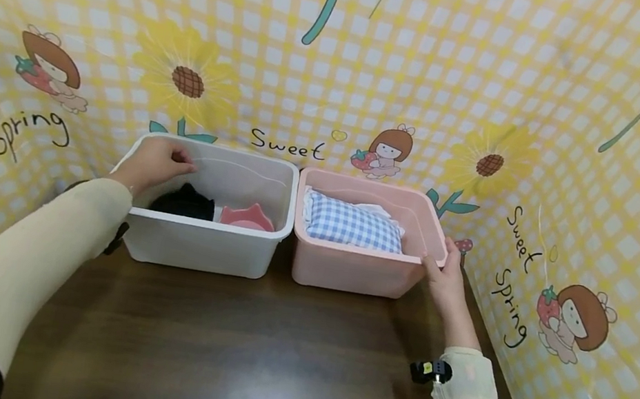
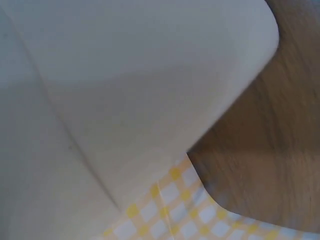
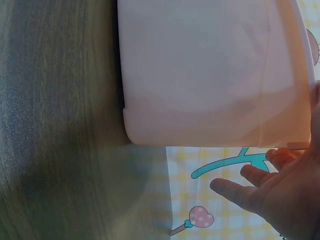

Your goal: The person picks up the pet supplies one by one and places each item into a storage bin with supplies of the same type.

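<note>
A white bin point(image 1: 196, 246) and a pink bin point(image 1: 352, 274) stand side by side, nearly touching at their rims. My left hand point(image 1: 156, 163) is over the white bin's left side, fingers loosely bent, with nothing visible in them. Below it lie a black fuzzy item point(image 1: 184, 201) with a pointed tip and a pink item point(image 1: 248, 216) with a scalloped, pointed edge. In the pink bin sits a small blue-and-white checked pillow point(image 1: 354, 224) with white frills. My right hand point(image 1: 448, 282) touches that bin's front right corner; several fingers point(image 3: 232, 192) extend outside it, the thumb at the rim.
Both bins stand on a dark brown wooden table point(image 1: 245, 355). Yellow checked cloth point(image 1: 325, 89) with printed flowers and figures hangs behind them and along both sides. Close to the right hand runs the right-hand cloth point(image 1: 512, 258).
</note>
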Demonstrator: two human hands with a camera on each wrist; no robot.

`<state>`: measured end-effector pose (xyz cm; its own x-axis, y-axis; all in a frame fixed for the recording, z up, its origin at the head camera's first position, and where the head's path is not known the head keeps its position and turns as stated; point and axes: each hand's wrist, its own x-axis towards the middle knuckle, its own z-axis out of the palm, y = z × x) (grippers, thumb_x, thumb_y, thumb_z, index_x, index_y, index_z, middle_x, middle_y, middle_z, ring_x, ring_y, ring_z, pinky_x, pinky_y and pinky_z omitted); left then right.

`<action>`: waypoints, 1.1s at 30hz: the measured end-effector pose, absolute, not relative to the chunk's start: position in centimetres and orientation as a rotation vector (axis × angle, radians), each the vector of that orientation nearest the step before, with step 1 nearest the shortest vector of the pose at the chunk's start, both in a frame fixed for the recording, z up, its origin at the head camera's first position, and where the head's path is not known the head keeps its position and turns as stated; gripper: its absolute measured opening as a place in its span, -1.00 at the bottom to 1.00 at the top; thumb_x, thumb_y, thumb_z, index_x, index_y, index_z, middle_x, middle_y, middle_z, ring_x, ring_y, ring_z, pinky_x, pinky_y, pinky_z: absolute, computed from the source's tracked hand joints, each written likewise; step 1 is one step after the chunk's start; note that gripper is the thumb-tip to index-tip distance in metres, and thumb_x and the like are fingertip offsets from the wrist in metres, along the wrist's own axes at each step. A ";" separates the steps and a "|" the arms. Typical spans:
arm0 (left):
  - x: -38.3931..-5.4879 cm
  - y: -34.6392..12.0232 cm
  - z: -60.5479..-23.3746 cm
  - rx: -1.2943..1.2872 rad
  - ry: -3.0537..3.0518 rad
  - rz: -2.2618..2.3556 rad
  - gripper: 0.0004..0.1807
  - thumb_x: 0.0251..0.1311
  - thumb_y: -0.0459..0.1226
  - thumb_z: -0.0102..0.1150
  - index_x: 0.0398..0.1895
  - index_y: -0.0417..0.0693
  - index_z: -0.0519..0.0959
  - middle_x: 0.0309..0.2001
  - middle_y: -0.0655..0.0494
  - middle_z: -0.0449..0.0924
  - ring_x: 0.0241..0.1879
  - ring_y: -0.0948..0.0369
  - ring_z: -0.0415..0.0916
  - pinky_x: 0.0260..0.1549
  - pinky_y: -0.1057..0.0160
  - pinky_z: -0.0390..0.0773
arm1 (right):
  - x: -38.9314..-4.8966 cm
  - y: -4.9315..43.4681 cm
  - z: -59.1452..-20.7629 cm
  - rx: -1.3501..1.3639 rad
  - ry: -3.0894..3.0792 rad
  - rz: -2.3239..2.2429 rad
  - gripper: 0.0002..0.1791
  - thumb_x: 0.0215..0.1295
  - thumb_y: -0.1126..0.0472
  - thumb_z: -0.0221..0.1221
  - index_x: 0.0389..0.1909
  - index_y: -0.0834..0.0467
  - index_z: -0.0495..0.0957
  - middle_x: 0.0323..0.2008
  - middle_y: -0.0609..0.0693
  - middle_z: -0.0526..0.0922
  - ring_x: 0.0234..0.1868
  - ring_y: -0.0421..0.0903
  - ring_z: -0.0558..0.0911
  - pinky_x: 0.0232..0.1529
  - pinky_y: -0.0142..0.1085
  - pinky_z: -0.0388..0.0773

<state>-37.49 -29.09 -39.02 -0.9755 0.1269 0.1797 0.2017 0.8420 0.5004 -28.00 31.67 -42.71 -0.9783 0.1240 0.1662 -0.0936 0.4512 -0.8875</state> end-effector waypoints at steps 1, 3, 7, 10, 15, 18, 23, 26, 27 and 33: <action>-37.4 -29.0 -38.8 -0.238 -2.869 -0.839 -0.77 0.35 -0.12 0.33 -0.26 -0.11 0.73 -0.23 -0.05 0.73 -0.18 0.03 0.60 -0.15 -0.02 0.56 | -28.0 31.7 -42.7 -0.021 -2.488 1.555 -0.15 0.53 0.17 0.05 0.64 0.21 -0.20 0.56 0.36 0.09 0.55 0.25 0.17 0.55 0.03 0.08; -37.2 -28.8 -38.5 -0.216 -2.860 -0.851 -0.74 0.34 -0.07 0.33 -0.24 -0.10 0.72 -0.21 -0.06 0.72 -0.15 0.01 0.59 -0.14 -0.04 0.56 | -28.0 31.7 -42.6 -0.015 -2.489 1.559 -0.15 0.53 0.16 0.05 0.64 0.21 -0.21 0.56 0.36 0.08 0.55 0.26 0.16 0.55 0.02 0.07; -37.0 -28.6 -38.0 -0.230 -2.851 -0.890 -0.70 0.34 -0.05 0.33 -0.19 -0.12 0.71 -0.15 -0.10 0.72 -0.10 -0.02 0.60 -0.09 -0.07 0.57 | -28.1 31.9 -42.7 -0.032 -2.516 1.531 -0.14 0.54 0.13 0.04 0.65 0.19 -0.22 0.57 0.35 0.08 0.55 0.26 0.16 0.55 0.02 0.07; -36.9 -28.7 -37.9 -0.233 -2.837 -0.935 -0.68 0.35 -0.06 0.33 -0.11 -0.13 0.70 -0.09 -0.13 0.72 -0.04 -0.04 0.61 -0.05 -0.09 0.58 | -28.3 32.0 -43.0 -0.051 -2.536 1.522 -0.15 0.54 0.13 0.05 0.65 0.18 -0.22 0.57 0.34 0.08 0.56 0.24 0.16 0.56 0.02 0.07; -36.7 -29.1 -37.7 -0.228 -2.827 -0.999 -0.63 0.36 -0.04 0.31 -0.02 -0.15 0.67 0.00 -0.17 0.70 0.04 -0.07 0.60 0.00 -0.11 0.59 | -28.3 31.9 -43.2 -0.040 -2.536 1.540 -0.15 0.54 0.15 0.05 0.64 0.19 -0.21 0.56 0.34 0.10 0.55 0.23 0.17 0.56 0.01 0.05; -36.2 -29.1 -37.2 -0.259 -2.854 -0.993 -0.62 0.35 -0.02 0.31 -0.02 -0.13 0.67 -0.03 -0.14 0.70 0.00 -0.03 0.60 -0.05 -0.05 0.59 | -28.2 31.7 -43.4 -0.036 -2.543 1.544 -0.15 0.55 0.14 0.05 0.64 0.19 -0.22 0.56 0.35 0.11 0.55 0.24 0.18 0.56 0.01 0.06; -34.0 -29.2 -36.2 -0.295 -2.910 -1.028 -0.54 0.33 0.09 0.30 0.01 -0.09 0.68 -0.07 -0.04 0.70 -0.08 0.07 0.58 -0.17 0.15 0.56 | -28.1 31.4 -43.8 -0.024 -2.544 1.575 -0.15 0.56 0.14 0.06 0.64 0.20 -0.21 0.55 0.37 0.11 0.54 0.25 0.19 0.55 0.02 0.09; -32.9 -29.1 -35.5 -0.300 -2.911 -1.074 -0.48 0.32 0.15 0.27 0.06 -0.06 0.66 -0.04 -0.03 0.69 -0.06 0.07 0.59 -0.13 0.11 0.58 | -28.1 31.6 -43.6 -0.001 -2.546 1.554 -0.15 0.56 0.13 0.06 0.64 0.21 -0.21 0.55 0.37 0.11 0.54 0.26 0.19 0.55 0.03 0.09; -32.6 -29.0 -35.3 -0.308 -2.910 -1.077 -0.46 0.31 0.17 0.26 0.07 -0.05 0.65 -0.03 -0.02 0.70 -0.04 0.06 0.60 -0.10 0.08 0.58 | -28.1 31.7 -43.6 0.004 -2.545 1.549 -0.15 0.56 0.13 0.06 0.64 0.21 -0.21 0.55 0.37 0.10 0.54 0.26 0.19 0.55 0.03 0.08; -31.6 -28.4 -34.1 -0.354 -2.904 -1.070 -0.45 0.31 0.20 0.24 0.11 0.00 0.65 -0.01 0.01 0.71 0.00 0.05 0.61 0.00 -0.03 0.57 | -28.3 32.4 -43.1 0.015 -2.529 1.526 -0.15 0.56 0.14 0.07 0.64 0.21 -0.20 0.56 0.35 0.10 0.55 0.26 0.18 0.55 0.04 0.07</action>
